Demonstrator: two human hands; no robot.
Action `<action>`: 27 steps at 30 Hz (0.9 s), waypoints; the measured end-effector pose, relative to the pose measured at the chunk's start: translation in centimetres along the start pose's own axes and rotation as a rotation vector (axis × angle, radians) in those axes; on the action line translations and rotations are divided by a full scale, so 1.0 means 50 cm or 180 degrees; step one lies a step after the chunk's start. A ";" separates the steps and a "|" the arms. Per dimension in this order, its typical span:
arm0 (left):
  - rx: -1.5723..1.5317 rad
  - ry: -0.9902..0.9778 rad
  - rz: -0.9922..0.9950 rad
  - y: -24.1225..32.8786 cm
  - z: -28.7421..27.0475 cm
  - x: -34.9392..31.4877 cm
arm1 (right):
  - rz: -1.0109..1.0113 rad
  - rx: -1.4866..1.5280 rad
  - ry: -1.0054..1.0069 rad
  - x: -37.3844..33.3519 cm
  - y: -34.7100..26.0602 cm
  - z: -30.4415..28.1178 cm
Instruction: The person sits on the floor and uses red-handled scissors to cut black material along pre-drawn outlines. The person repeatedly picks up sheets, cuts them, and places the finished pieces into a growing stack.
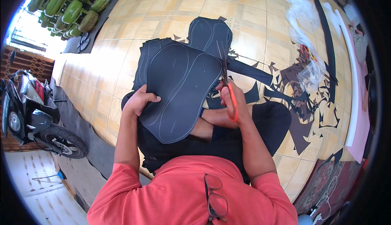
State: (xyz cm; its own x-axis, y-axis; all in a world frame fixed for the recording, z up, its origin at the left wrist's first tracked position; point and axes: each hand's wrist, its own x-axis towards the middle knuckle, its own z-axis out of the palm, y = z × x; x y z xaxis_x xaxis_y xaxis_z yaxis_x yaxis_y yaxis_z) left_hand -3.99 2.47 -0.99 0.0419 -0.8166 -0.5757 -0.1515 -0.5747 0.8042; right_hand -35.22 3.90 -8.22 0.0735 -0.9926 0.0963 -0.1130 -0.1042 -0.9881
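Note:
In my left hand is a dark grey sheet with curved sole-like outlines drawn in pale lines. The thumb lies on top of its left edge and the fingers are underneath. My right hand grips a pair of scissors by their orange handles. Their blades point away from me, beside the sheet's right edge. Beyond the sheet, on the floor, rests another dark piece with similar lines. More marked pieces are stacked at its left, partly covered by the held sheet.
Dark offcuts are scattered over the tiled floor at the right, beside crumpled clear plastic. A motorcycle stands at the left. Green gas cylinders are stacked at the far left. A long white roll lies along the right.

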 end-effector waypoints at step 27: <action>0.0336 0.0348 0.0592 -0.037 0.154 0.431 | 0.1329 0.0623 0.0633 0.044 0.063 -0.050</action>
State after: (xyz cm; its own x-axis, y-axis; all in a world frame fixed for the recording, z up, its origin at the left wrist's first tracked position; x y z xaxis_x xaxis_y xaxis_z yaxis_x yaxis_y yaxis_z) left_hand -10.40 -13.67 -16.01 0.1095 -0.9121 -0.3950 -0.2687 -0.4098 0.8717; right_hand -37.92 1.23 -10.82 -0.1308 -0.9417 -0.3099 0.0969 0.2989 -0.9493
